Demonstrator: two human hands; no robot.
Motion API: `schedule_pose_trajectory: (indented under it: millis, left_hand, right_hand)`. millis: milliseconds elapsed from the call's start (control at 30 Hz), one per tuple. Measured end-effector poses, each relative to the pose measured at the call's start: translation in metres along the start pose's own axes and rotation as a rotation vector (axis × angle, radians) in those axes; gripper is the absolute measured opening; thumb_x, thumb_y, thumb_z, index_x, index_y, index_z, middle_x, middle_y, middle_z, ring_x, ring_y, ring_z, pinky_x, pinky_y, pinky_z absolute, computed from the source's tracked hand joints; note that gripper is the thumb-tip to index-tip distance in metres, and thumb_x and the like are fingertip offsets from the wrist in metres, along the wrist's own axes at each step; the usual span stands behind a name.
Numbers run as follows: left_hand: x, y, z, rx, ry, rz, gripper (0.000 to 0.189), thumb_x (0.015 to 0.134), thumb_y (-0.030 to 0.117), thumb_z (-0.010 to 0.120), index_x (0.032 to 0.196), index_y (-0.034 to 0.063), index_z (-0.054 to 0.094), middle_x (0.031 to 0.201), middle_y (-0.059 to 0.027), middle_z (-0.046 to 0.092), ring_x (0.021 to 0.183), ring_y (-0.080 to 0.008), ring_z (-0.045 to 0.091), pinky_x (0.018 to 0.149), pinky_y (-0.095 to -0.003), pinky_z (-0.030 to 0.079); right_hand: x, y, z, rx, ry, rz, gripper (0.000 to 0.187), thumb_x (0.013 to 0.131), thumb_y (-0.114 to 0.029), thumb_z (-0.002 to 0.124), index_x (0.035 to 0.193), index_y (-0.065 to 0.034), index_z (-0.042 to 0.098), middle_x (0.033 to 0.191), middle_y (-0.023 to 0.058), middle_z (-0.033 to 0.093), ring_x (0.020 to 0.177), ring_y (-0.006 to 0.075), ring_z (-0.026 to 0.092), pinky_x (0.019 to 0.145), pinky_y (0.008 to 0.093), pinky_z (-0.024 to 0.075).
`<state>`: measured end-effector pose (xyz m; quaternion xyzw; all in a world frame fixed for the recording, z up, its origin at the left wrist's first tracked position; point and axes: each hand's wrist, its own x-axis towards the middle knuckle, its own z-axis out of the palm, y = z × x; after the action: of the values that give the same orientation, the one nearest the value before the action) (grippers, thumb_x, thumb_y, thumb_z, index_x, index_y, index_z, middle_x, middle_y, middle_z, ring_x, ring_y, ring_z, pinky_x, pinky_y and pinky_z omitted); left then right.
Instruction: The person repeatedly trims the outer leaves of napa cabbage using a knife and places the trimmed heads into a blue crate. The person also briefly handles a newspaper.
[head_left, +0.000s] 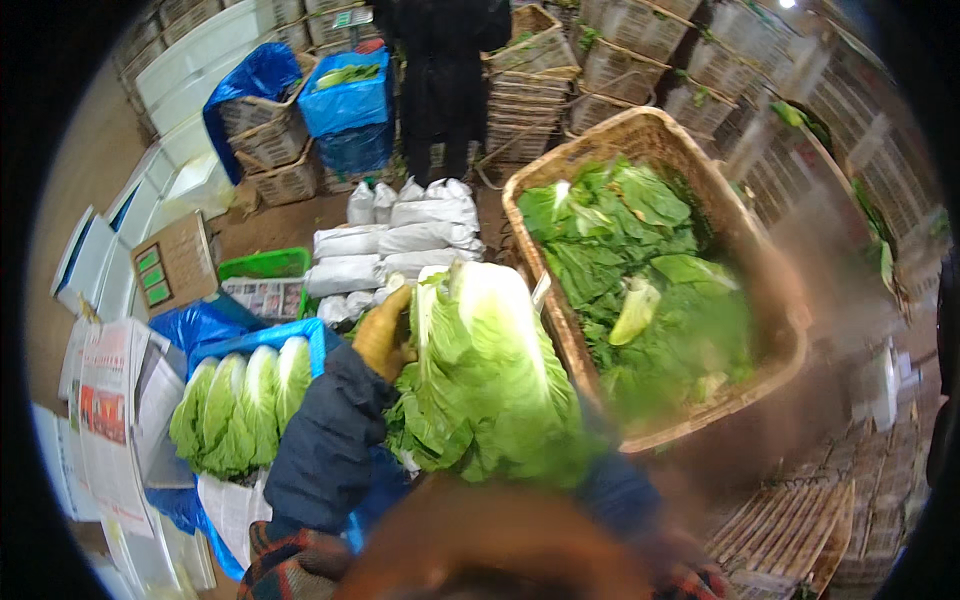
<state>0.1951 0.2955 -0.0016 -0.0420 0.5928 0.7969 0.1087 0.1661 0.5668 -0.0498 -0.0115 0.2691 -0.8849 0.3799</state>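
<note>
A large napa cabbage (491, 360), pale green with a broad white rib, is held up in front of me. My left hand (384, 334), in a yellowish glove, grips it from the left. My right hand is out of sight behind the cabbage; only a blurred dark blue sleeve (619, 484) shows on that side. A small pale pointed thing (541, 290) sticks out past the cabbage's right edge, too little of it visible to name. To the left, a blue-lined crate (321, 346) holds several napa cabbages (244, 405) in a row.
Right of me stands a big dirty plastic crate (529, 247) with loose cabbage leaves (600, 262). White wrapped bundles (427, 238) lie ahead, near a green crate (266, 262). A person (442, 82) in dark clothes stands beyond. Newspapers (109, 420) and foam boxes (199, 184) lie left.
</note>
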Motion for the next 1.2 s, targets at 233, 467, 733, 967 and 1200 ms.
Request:
schedule_pose_trajectory:
  millis: [233,467,733,967,1200]
  left_hand:
    - [0.015,0.007,0.0,0.363,0.343,0.082,0.078,0.097,0.032,0.071,0.159,0.0065,0.03,0.154,-0.0225,0.045,0.141,-0.0321,0.046,0.114,-0.0445,0.04]
    - [0.036,0.01,0.033,0.273,-0.087,0.174,0.087,0.077,0.023,0.09,0.149,0.0029,0.045,0.131,-0.0074,0.063,0.118,-0.0185,0.059,0.102,-0.0368,0.049]
    - [-0.053,-0.012,-0.003,0.613,-0.008,-0.033,0.095,0.066,0.026,0.094,0.145,0.0025,0.047,0.128,-0.0122,0.064,0.115,-0.0214,0.062,0.102,-0.0371,0.05]
    - [-0.09,0.012,0.036,0.762,-0.02,-0.065,0.098,0.063,0.031,0.094,0.145,0.0022,0.048,0.132,-0.0166,0.062,0.123,-0.0265,0.061,0.107,-0.0384,0.048]
    - [-0.09,0.005,0.047,0.859,-0.095,0.012,0.098,0.063,0.041,0.095,0.14,0.0012,0.05,0.129,-0.0171,0.064,0.12,-0.0279,0.063,0.104,-0.0376,0.05]
  right_hand:
    - [-0.041,-0.023,0.006,-0.162,0.196,-0.325,0.059,0.1,-0.045,0.065,0.142,-0.0051,0.054,0.126,0.0053,0.066,0.11,0.0158,0.063,0.089,0.0326,0.0546]
    - [-0.026,-0.009,0.078,-0.961,0.268,-0.453,0.075,0.085,-0.017,0.08,0.148,-0.0029,0.042,0.15,0.0183,0.045,0.129,0.0247,0.052,0.106,0.0434,0.0509]
    - [-0.057,-0.02,0.069,-1.896,0.232,-0.357,0.028,0.088,-0.012,0.071,0.116,-0.0072,0.069,0.105,0.0143,0.072,0.093,0.0305,0.072,0.08,0.038,0.0588]
    - [-0.071,-0.009,0.109,-2.314,0.101,-0.306,0.052,0.081,-0.004,0.065,0.133,-0.0056,0.055,0.095,0.0161,0.07,0.087,0.0348,0.072,0.069,0.0474,0.0577]
    - [-0.092,-0.012,0.129,-2.388,0.138,-0.409,0.05,0.086,-0.006,0.059,0.135,-0.0033,0.051,0.09,0.0123,0.067,0.075,0.0299,0.071,0.061,0.0435,0.0567]
